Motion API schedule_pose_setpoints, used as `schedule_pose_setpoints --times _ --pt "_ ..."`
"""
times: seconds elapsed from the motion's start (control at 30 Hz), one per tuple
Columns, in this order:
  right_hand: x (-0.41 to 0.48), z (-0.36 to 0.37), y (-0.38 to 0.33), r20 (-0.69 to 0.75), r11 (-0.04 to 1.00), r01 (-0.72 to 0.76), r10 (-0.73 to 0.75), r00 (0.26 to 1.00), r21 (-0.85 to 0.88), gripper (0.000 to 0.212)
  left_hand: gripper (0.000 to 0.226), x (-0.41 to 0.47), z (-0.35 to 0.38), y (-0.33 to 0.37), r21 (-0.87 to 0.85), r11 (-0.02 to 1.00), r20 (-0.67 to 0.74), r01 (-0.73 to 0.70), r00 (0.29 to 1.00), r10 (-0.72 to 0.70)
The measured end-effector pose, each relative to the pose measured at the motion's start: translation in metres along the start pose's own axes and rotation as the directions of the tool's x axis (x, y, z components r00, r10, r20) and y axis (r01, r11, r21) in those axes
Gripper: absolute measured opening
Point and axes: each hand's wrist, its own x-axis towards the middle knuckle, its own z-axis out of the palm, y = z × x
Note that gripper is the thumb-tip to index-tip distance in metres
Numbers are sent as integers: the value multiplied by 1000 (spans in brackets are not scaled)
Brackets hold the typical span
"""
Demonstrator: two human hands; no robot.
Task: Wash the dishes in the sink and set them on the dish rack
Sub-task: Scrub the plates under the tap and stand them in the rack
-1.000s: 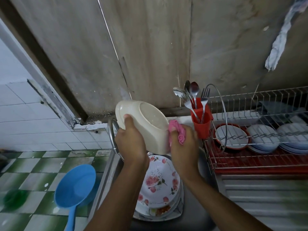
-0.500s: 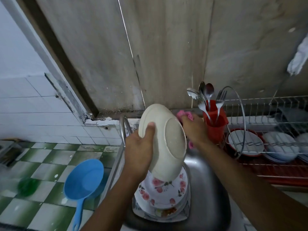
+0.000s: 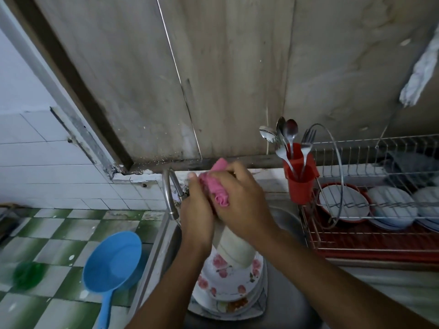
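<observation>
A: Left edge first?
B: I see a blue scoop (image 3: 114, 262) on the tiled floor, then the tap (image 3: 169, 193) at the sink (image 3: 285, 295) rim.
A: Hands?
B: Left hand (image 3: 197, 210) curls round a cream bowl (image 3: 235, 248), held on edge over the flowered plates (image 3: 228, 281) stacked in the sink. Right hand (image 3: 242, 205) clutches a pink cloth (image 3: 217, 188) against the bowl's top.
A: Right side?
B: Red cup (image 3: 300, 184) with spoons, then the dish rack (image 3: 380, 248), white plates (image 3: 342, 205) in it.

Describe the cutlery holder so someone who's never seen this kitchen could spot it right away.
Find the wire dish rack right of the sink. On its left end sits a red cup. It alone holds spoons and a fork; its neighbours are white plates.
</observation>
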Motion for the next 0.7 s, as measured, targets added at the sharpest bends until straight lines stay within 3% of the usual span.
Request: schedule_pose_setpoints --times 0.07,0.13,0.2,0.27,0.33,0.4,0.53,0.57,0.67,0.7 --pt "-28 5 -8 59 996 89 -87 994 -21 43 68 8 -7 2 -177 984 21 32 999 -28" --pt "-56 3 1 66 994 97 -100 993 49 44 59 18 -11 5 -180 980 -79 87 992 -103" --pt "-64 0 15 17 981 -95 93 996 171 37 56 26 -15 3 -57 994 -230 89 968 -100" --pt "-49 -2 35 -13 910 -374 382 924 176 34 50 23 -15 3 36 997 -199 62 979 -54" --pt "-20 -3 47 -33 847 -521 527 849 106 32 43 12 -9 -1 106 992 -134 64 990 -49" --pt "0 -4 31 -62 878 -463 473 879 123 28 41 3 -3 -5 120 992 -119 48 992 -33" --pt "-19 -3 -5 -92 968 -153 174 980 200 32 40 12 -8 6 80 997 -234 -18 972 36" --pt "-22 -3 4 -92 972 -153 172 981 179 30 36 13 -13 9 76 997 -242 -35 969 52" --pt "-3 -9 27 -51 896 -417 429 902 153 27 29 1 -14 8 117 991 -185 -68 979 89" --pt "4 -8 24 -54 881 -443 457 888 166 27 29 -5 -9 8 127 989 -169 -72 981 93"
